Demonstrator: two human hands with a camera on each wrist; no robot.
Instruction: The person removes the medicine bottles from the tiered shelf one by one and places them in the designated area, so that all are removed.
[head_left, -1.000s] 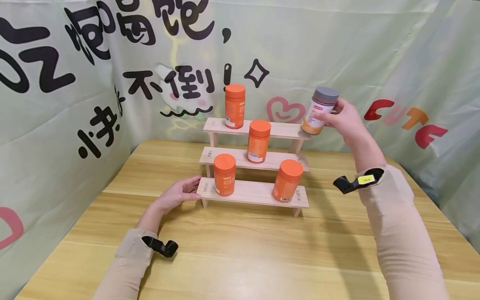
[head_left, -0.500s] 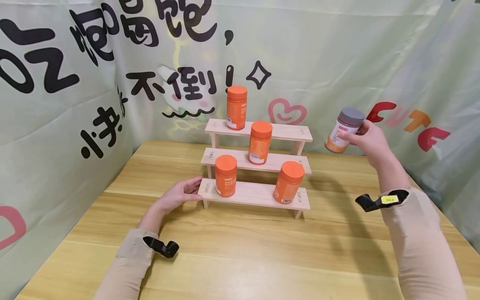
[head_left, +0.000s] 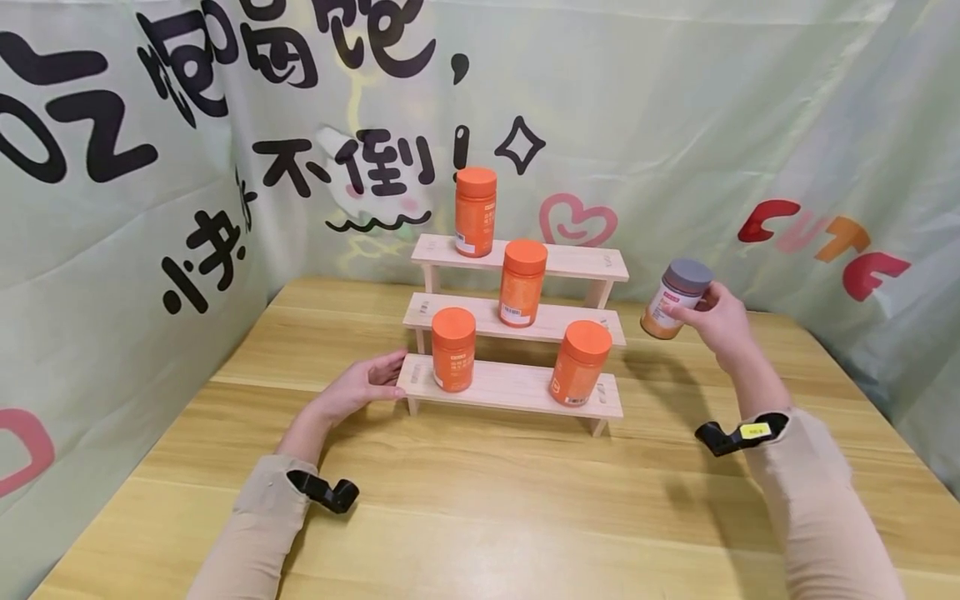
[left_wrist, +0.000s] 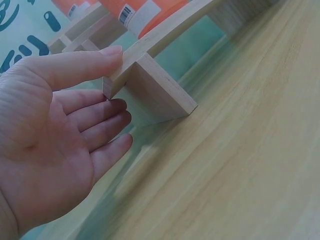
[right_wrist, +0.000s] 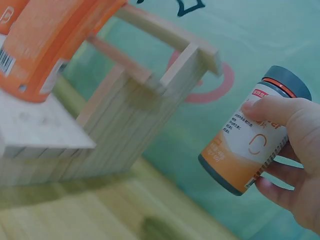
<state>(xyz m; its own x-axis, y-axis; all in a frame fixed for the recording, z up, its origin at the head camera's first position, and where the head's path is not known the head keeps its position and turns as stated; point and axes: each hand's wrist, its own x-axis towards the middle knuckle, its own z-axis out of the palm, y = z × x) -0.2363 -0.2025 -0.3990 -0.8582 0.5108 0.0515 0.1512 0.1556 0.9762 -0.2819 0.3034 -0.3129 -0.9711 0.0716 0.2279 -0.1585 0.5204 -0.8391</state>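
Observation:
In the head view my right hand (head_left: 722, 327) holds a supplement bottle (head_left: 672, 302) with a grey-blue cap and a white and orange label. The bottle is tilted, in the air right of a three-step wooden display stand (head_left: 510, 385). Thumb and fingers wrap its sides in the right wrist view. My left hand (head_left: 358, 392) is at the left end of the lowest step; in the left wrist view its thumb lies on the board's top and its fingers are under the end. Orange bottles stand on the steps: one on top (head_left: 476, 212), one mid-step (head_left: 522, 285), two below, left (head_left: 453, 350) and right (head_left: 581, 364).
The stand is on a wood-grain table (head_left: 480, 508). Behind and to the left hangs a pale green printed curtain (head_left: 675, 100). Black wrist cameras are strapped to both sleeves, left (head_left: 322, 492) and right (head_left: 738, 433).
My right hand has carried the grey-capped bottle away from the top step's right end, out to the right and then down. My left hand and the orange bottles stay in place.

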